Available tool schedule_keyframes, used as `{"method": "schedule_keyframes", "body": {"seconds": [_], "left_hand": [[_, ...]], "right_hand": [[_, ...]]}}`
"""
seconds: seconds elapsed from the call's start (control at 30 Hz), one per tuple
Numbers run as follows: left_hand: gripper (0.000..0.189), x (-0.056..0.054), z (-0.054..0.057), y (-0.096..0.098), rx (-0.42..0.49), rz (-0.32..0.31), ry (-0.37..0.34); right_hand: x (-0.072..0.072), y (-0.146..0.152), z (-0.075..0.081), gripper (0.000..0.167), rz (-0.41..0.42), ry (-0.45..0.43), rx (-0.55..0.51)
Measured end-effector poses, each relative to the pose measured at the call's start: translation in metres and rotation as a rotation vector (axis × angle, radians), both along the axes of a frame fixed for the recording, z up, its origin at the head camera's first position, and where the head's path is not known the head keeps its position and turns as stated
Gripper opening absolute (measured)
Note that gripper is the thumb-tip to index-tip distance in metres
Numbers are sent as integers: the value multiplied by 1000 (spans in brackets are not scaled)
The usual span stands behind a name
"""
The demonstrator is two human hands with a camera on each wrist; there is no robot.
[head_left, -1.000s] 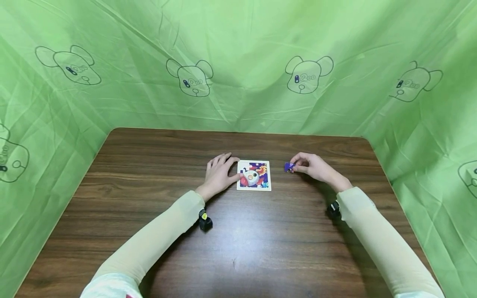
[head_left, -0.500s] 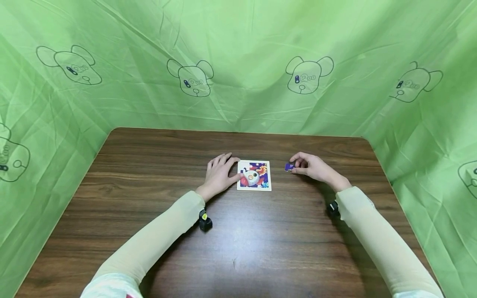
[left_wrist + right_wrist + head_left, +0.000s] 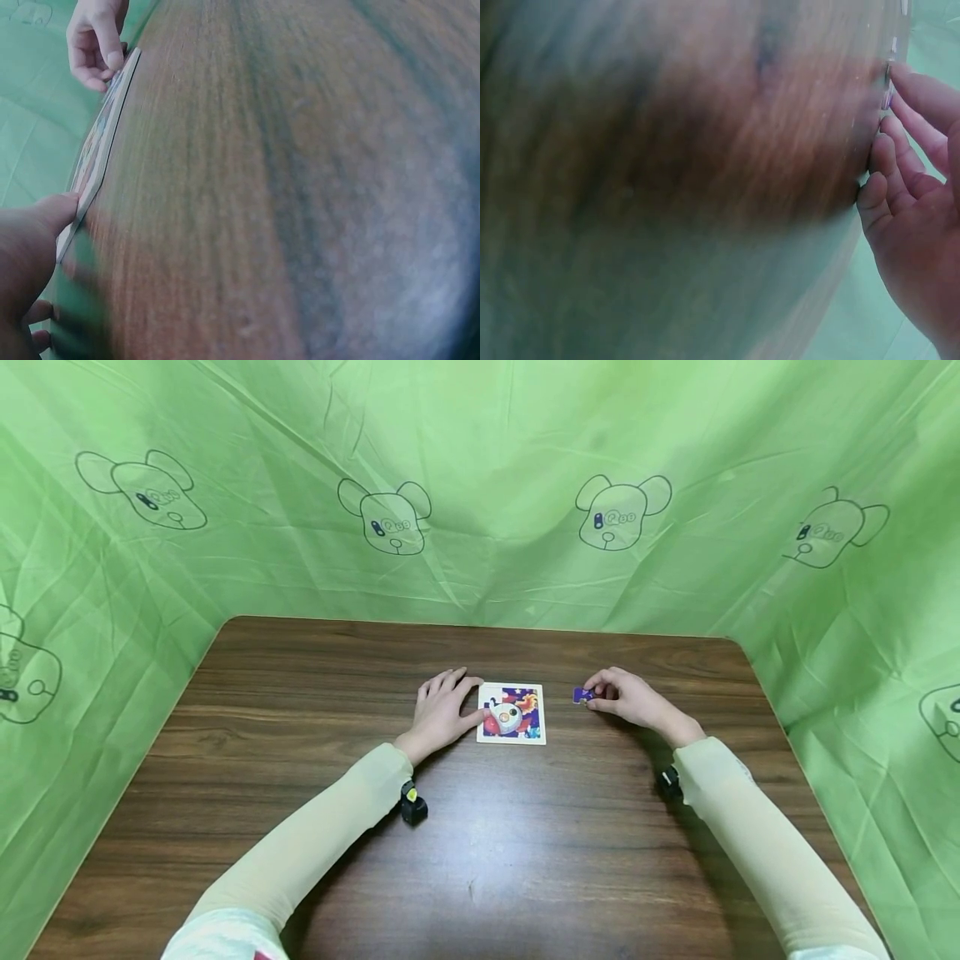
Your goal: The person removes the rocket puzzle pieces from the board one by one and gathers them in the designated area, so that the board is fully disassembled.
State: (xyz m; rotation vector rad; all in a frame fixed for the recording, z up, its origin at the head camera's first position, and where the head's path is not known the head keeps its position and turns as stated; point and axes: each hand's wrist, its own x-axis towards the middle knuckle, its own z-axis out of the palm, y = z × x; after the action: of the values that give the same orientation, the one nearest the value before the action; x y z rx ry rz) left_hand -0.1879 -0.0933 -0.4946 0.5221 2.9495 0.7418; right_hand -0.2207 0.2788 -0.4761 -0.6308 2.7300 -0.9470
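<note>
In the head view a square jigsaw puzzle (image 3: pixel 531 714) with a pale border and a colourful space picture lies on the table; a pale gap shows at its upper left. My left hand (image 3: pixel 441 712) rests at its left side, fingers spread, the thumb on the picture and the index fingertip at the upper left corner. In the left wrist view the thumb (image 3: pixel 56 210) lies over the board's edge (image 3: pixel 101 161). To the right of the puzzle, my right hand (image 3: pixel 632 697) pinches a small purple puzzle piece (image 3: pixel 580 695) between thumb and index finger, low over the table.
The brown wooden table (image 3: pixel 480 843) extends on all sides of the puzzle. A green cloth (image 3: pixel 495 485) printed with bear heads hangs behind and at both sides. Each wrist carries a small black camera (image 3: pixel 413 807).
The purple piece has turned slightly between the right fingers, and the fingertips have shifted a little on it. My left hand and the puzzle stay where they were.
</note>
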Motion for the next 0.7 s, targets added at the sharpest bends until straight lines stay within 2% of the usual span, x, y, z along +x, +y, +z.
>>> {"method": "schedule_keyframes", "body": {"seconds": [0.7], "left_hand": [[62, -2, 0, 0, -22, 4, 0]], "right_hand": [[-6, 3, -5, 26, 10, -4, 26]]}}
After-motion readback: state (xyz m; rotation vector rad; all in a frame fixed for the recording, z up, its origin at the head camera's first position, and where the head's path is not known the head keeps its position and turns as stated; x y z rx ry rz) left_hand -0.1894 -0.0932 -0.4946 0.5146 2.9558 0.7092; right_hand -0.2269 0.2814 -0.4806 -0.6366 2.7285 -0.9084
